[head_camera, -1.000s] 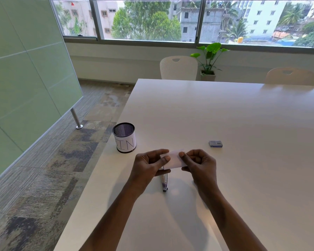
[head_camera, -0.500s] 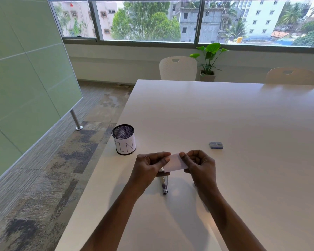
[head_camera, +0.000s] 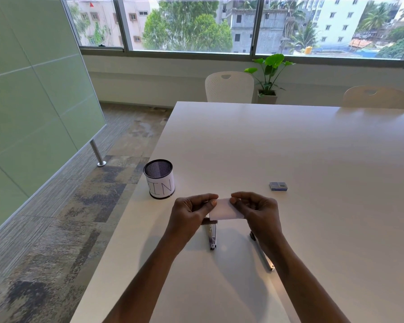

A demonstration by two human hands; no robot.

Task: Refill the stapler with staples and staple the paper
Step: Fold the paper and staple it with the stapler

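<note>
Head view, looking down at the near-left part of a white table [head_camera: 289, 148]. Your left hand [head_camera: 189, 215] and right hand [head_camera: 259, 213] hold a small slip of paper [head_camera: 225, 209] between them, each pinching one short edge between thumb and forefinger, fingers narrow and closed on the sheet, which is raised off the table. Directly below the paper, at the near side of your left hand, lies the stapler [head_camera: 212, 236], its metal length pointing toward you; whether it is open or loaded cannot be told. A second slim metal piece [head_camera: 264, 255] lies under your right wrist; its identity is unclear. The staple box [head_camera: 278, 186] sits to the right, well apart from both hands. A mesh cup [head_camera: 159, 178] stands to the far left, near the table edge.

Risks, as judged: both hands are occupied, so pressing the stapler requires releasing one edge, and the light slip may then sag or shift. Your right forearm, hovering over the metal piece, could knock it.
</note>
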